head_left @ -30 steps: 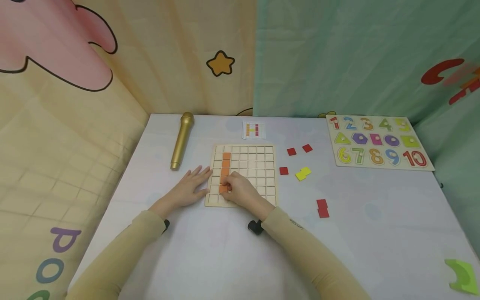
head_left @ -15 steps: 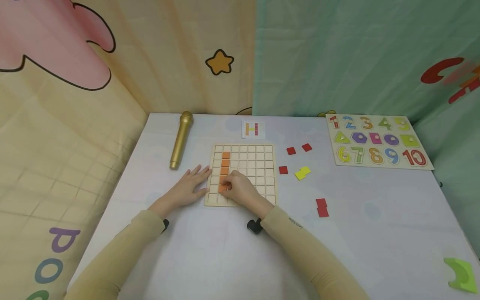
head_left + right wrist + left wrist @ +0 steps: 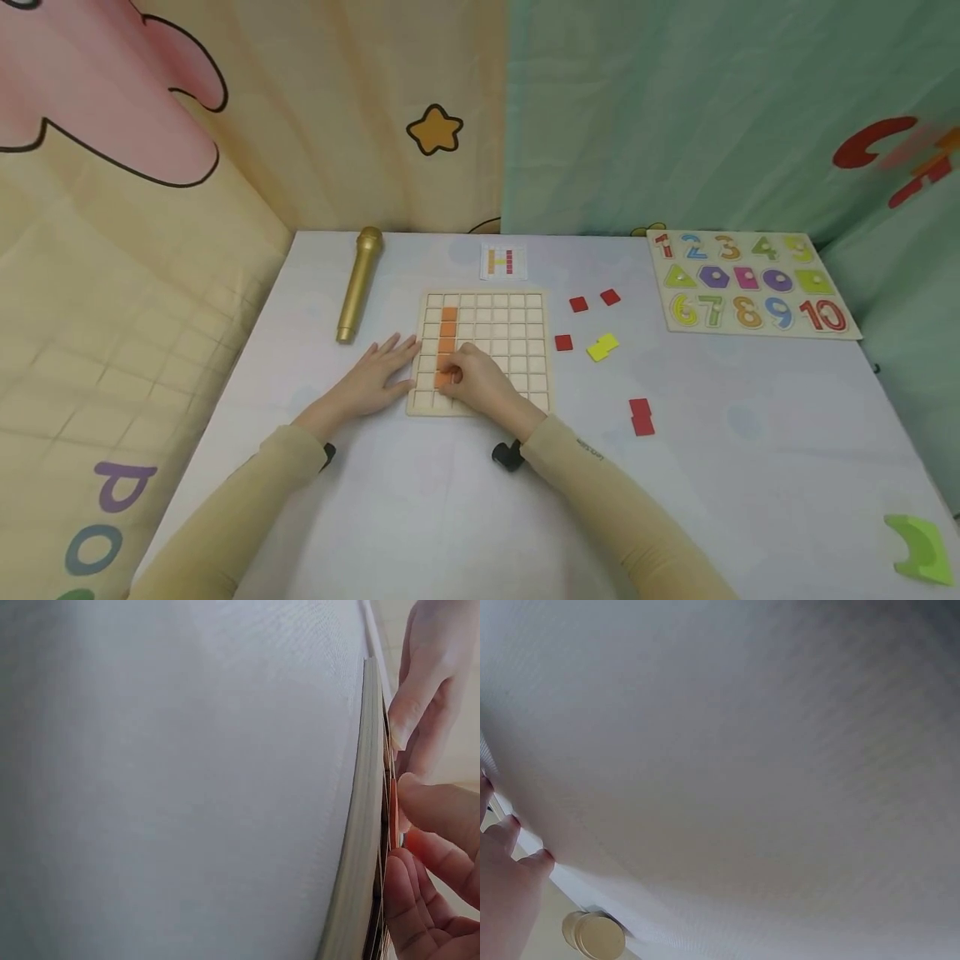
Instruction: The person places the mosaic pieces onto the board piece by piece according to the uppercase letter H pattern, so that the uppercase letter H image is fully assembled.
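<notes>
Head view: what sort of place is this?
Likely a children's play or learning corner: number puzzle, grid board with orange tiles, and cartoon-printed cloth behind them.

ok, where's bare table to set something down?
Free: white tabletop between the two nearest red square tiles and curved green block; also between beige sleeves. Crowded: square wooden grid board, left hand at its edge, right hand over it; yellow square tiles nearby.

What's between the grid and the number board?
The head view shows three red tiles and two yellow tiles between the grid and number board; a red pair lies lower in the picture.
</notes>
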`<action>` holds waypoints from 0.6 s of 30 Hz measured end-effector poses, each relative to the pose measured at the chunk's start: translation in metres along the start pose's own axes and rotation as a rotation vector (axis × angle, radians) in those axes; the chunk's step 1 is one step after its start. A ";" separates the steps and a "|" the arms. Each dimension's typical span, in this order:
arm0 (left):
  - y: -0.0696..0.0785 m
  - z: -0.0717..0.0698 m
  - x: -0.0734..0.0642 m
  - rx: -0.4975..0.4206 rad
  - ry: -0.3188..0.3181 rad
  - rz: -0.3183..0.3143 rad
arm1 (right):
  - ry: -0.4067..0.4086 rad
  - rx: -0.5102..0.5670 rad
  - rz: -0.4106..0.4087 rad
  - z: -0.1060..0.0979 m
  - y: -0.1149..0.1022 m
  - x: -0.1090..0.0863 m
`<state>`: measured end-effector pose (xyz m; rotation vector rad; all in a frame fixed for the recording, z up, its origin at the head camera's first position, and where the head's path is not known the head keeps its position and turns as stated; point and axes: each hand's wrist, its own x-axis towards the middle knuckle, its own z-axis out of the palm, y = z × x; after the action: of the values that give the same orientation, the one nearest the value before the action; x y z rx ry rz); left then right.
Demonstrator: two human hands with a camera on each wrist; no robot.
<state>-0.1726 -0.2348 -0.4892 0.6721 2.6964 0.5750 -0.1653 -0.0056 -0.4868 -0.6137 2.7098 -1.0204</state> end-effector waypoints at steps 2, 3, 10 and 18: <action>-0.001 0.001 -0.002 -0.004 -0.001 -0.006 | -0.010 0.009 0.000 0.000 0.000 -0.002; -0.001 0.002 -0.004 -0.002 -0.001 -0.009 | -0.013 0.019 0.003 -0.001 0.000 -0.003; -0.002 0.005 -0.006 0.000 0.013 -0.019 | 0.019 0.183 0.048 -0.033 0.014 -0.018; 0.000 0.002 -0.003 0.002 0.012 -0.004 | 0.154 0.255 0.172 -0.097 0.070 -0.041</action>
<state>-0.1696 -0.2355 -0.4901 0.6663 2.7097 0.5770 -0.1805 0.1170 -0.4603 -0.2628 2.6373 -1.3861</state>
